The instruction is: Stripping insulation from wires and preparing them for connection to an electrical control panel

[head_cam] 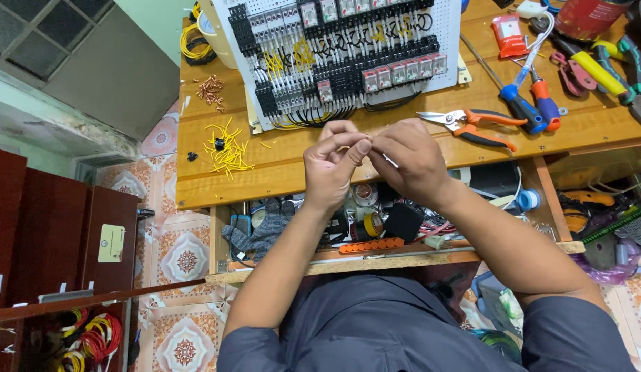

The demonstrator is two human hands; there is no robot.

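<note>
Pinched between fingertips of left hand (331,165) and right hand (410,162) — a short yellow wire piece (344,147), barely visible, held above the wooden bench (265,172) edge — wired control panel (341,55) just beyond.

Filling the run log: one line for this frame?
left hand pinching small piece with right hand | piece too small to identify | above wooden bench | wired panel behind | orange snips idle right
</note>
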